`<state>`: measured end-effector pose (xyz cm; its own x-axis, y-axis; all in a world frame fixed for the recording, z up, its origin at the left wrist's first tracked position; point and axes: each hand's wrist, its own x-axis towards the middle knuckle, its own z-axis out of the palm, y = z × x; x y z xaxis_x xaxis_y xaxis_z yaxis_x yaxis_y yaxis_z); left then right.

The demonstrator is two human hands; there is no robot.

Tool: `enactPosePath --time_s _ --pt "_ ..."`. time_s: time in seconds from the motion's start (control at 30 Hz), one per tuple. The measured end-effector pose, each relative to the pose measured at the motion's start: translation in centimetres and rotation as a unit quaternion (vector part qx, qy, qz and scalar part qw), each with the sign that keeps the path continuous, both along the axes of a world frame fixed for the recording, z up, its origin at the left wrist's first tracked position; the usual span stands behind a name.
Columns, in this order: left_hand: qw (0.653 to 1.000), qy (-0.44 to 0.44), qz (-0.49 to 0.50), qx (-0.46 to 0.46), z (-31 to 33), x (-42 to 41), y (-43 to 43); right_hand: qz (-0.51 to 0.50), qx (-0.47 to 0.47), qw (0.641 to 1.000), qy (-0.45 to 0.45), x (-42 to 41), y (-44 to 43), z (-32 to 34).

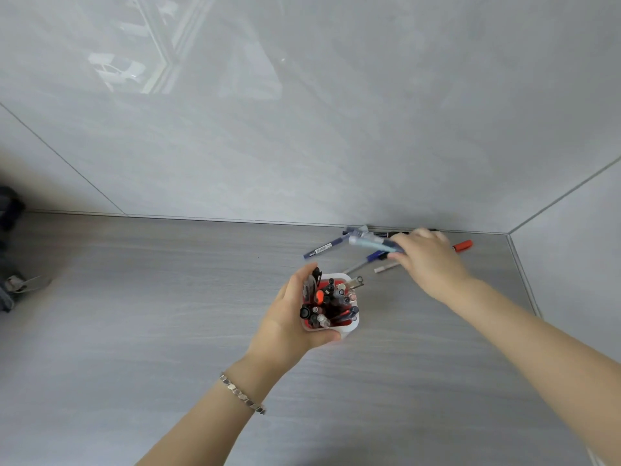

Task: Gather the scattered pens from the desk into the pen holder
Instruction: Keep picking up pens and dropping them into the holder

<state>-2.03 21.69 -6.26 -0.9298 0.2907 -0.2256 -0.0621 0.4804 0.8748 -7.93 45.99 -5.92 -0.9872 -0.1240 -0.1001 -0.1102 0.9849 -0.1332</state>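
Observation:
My left hand [289, 322] grips a white pen holder [349, 326] with a red inside, crammed with several pens, standing on the grey desk. Beyond it and to the right, my right hand [428, 260] is closed on a pale blue pen [368, 243], blurred, which points left just above the desk. Loose pens lie around that hand near the wall: a dark blue pen [321, 248], a blue-tipped pen [366, 260], a thin light pen [384, 268], a black marker [386, 234] and a red-capped marker [463, 245].
The grey wood-grain desk [168, 314] meets a glossy grey wall along the back and a side wall at the right. At the far left edge sit a dark blurred object [8, 213] and a small metal clip-like item [20, 284].

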Motion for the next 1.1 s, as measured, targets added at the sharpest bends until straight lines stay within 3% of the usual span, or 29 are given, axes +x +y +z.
enactPosePath --time_s 0.13,0.33,0.43,0.63,0.8,0.9,1.1 --pt "1.0 0.0 0.0 0.001 0.0 0.0 0.0 -0.056 -0.184 0.972 -0.133 5.3 0.9 6.1" --pt "1.0 0.008 0.001 -0.001 0.1 0.1 0.1 -0.031 -0.111 0.954 -0.276 8.6 0.3 9.0" --pt "1.0 0.01 0.001 -0.003 0.0 0.1 0.1 -0.02 -0.098 0.948 -0.301 7.2 -1.7 8.6" --pt "1.0 0.008 0.006 0.005 -0.2 0.0 0.0 0.022 -0.099 0.962 -0.253 3.4 -6.5 7.0" --pt "1.0 0.018 0.005 0.006 -0.2 0.1 0.1 -0.072 -0.311 0.945 -0.074 4.1 -6.4 6.6" --pt "1.0 0.023 0.004 0.007 -0.2 0.2 0.1 -0.065 -0.282 0.957 0.01 5.1 -6.3 6.0" --pt "1.0 0.027 0.0 -0.003 -0.2 0.1 0.0 -0.087 -0.295 0.95 0.052 6.6 -5.6 6.4"
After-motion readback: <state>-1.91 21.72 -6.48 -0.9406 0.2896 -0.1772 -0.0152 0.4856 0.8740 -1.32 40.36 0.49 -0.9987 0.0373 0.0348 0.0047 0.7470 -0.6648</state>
